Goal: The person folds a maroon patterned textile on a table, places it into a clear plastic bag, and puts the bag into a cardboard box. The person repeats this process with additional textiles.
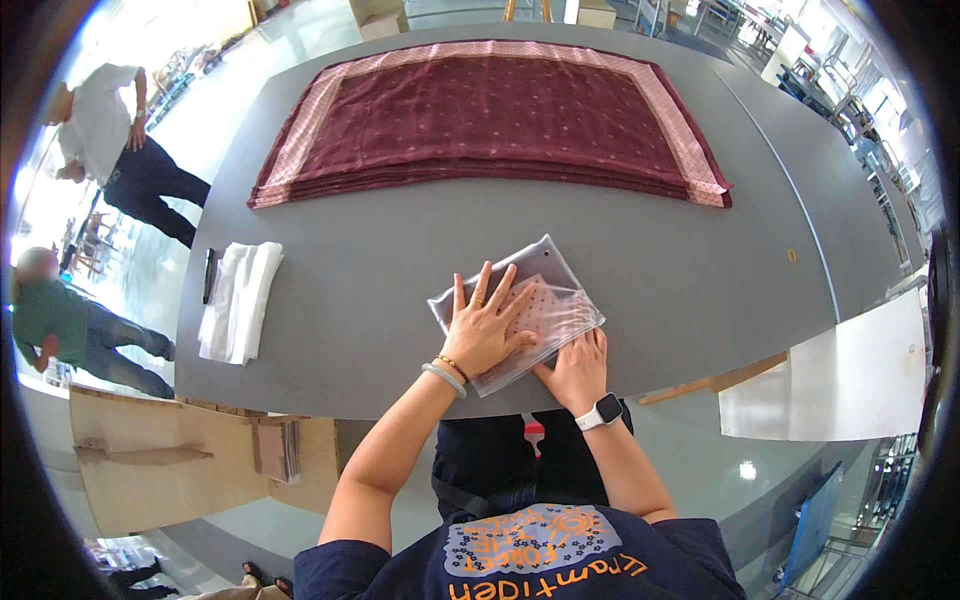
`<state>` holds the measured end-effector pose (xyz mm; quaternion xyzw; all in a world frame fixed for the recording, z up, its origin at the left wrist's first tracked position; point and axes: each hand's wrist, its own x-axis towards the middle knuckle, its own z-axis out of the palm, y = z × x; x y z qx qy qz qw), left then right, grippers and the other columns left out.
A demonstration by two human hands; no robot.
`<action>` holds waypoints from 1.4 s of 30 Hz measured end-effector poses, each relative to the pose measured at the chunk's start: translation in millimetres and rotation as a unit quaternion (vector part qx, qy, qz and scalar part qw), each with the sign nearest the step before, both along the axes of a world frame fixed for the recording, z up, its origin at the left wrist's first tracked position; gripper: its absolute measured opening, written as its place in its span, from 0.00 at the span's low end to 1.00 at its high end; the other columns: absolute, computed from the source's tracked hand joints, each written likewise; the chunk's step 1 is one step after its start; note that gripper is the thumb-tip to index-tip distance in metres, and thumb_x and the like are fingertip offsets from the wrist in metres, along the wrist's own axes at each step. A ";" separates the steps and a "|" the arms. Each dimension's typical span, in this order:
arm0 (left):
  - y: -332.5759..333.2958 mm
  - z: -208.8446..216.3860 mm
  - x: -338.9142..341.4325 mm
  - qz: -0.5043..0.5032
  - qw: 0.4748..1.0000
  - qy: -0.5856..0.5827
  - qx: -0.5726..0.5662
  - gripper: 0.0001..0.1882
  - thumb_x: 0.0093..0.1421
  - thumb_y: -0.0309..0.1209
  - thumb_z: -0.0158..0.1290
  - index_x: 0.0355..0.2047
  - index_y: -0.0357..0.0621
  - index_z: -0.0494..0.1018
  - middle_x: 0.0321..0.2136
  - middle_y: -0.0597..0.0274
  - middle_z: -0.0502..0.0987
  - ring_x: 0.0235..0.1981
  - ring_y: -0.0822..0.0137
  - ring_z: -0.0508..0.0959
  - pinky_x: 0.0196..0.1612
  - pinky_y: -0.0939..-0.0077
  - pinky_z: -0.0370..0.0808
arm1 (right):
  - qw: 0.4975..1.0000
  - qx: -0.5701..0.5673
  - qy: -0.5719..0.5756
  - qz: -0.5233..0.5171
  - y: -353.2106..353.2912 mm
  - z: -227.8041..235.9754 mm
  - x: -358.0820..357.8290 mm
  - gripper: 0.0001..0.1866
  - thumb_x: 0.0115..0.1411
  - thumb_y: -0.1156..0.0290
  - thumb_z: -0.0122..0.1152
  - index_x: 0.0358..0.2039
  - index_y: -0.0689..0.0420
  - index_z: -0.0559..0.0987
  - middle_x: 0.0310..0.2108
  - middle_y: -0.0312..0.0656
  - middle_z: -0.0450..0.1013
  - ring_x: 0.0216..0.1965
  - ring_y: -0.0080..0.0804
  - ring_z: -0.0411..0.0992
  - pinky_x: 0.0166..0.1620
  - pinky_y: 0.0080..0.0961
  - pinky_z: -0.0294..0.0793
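Note:
A clear plastic bag (555, 262) lies tilted on the grey table near its front edge. Inside it shows a folded pink dotted cloth (545, 305). My left hand (483, 325) rests flat on top of the bag with its fingers spread, covering the bag's left part. At the bag's lower right edge is my right hand (577, 372). Its fingertips touch the plastic and its thumb stands apart from the fingers. Beyond the bag lies a wide, flat stack of dark red cloth (490, 115) with a pale pink patterned border.
On the grey table's (350, 290) left side lie a pile of clear plastic bags (240, 305) and a black pen-like object (208, 276). Two people stand past the left edge. A white board (825, 380) is at the right, and wooden panels (170, 450) stand below left.

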<state>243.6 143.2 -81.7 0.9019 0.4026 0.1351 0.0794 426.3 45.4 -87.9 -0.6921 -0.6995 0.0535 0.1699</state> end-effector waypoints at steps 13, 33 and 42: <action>2.4 8.6 55.7 -0.087 0.996 0.035 0.006 0.35 0.68 0.64 0.42 0.72 0.71 0.62 0.76 0.61 0.52 0.77 0.45 0.45 0.73 0.27 0.36 | 0.940 0.048 0.323 -0.100 -5.5 17.4 71.2 0.21 0.60 0.74 0.69 0.54 0.58 0.77 0.34 0.46 0.81 0.31 0.38 0.80 0.37 0.32 0.80; -92.9 17.1 40.0 -0.068 0.985 -0.130 0.089 0.16 0.58 0.32 0.58 0.47 0.45 0.77 0.43 0.65 0.75 0.45 0.64 0.75 0.50 0.67 0.73 | 0.907 -0.038 0.418 0.033 -34.9 22.1 56.8 0.07 0.63 0.82 0.62 0.42 0.62 0.82 0.35 0.39 0.81 0.39 0.26 0.79 0.45 0.24 0.79; -89.5 9.6 46.0 -0.075 0.974 -0.181 0.111 0.13 0.57 0.33 0.55 0.42 0.45 0.75 0.38 0.65 0.75 0.44 0.65 0.76 0.49 0.68 0.74 | 0.931 0.101 0.349 0.026 -39.7 11.9 44.8 0.05 0.60 0.82 0.65 0.36 0.60 0.83 0.34 0.40 0.79 0.36 0.29 0.78 0.42 0.24 0.77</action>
